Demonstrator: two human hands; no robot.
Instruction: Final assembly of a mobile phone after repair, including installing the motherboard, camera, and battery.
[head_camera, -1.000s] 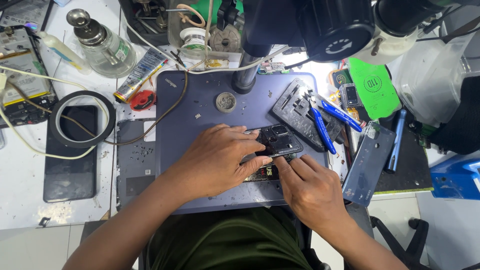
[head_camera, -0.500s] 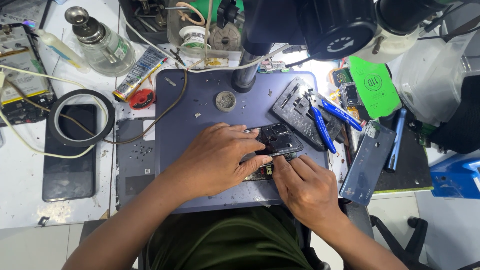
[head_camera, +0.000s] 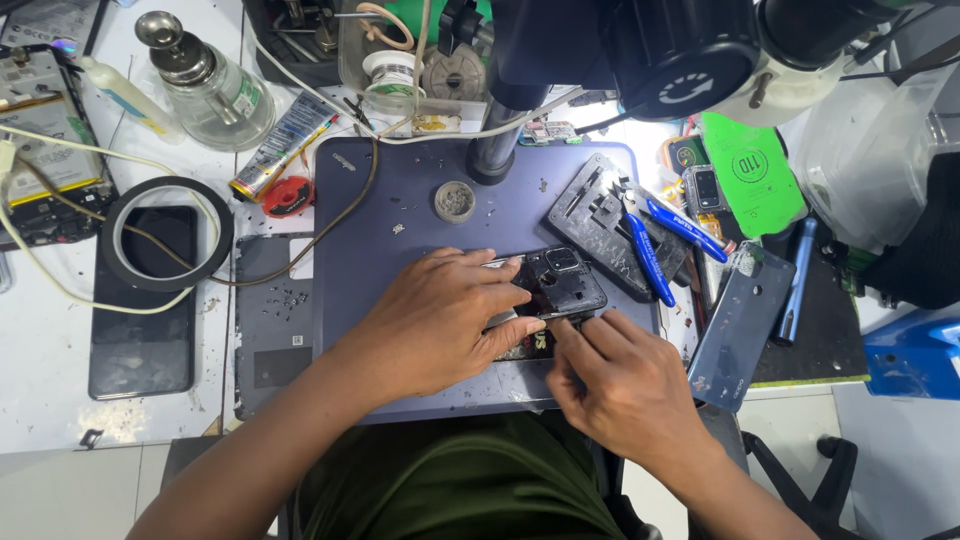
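Already opened: phone (head_camera: 560, 285) stripped of its rear cover (head_camera: 738, 325), lying well right.
Left hand (head_camera: 445, 320) clamped on phone; right hand (head_camera: 620, 375) pinched together at near edge, inner parts not yet removed.

The scene is brightly and evenly lit from above. Glare is seen beside the microscope (head_camera: 640, 50), which is blurred. Soft shadows are cast under both hands; edges are slightly bowed.

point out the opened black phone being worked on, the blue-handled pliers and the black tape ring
opened black phone (head_camera: 566, 277): head view, on its camera end.
blue-handled pliers (head_camera: 655, 268): head view, on the near handle.
black tape ring (head_camera: 215, 232): head view, on its right rim.
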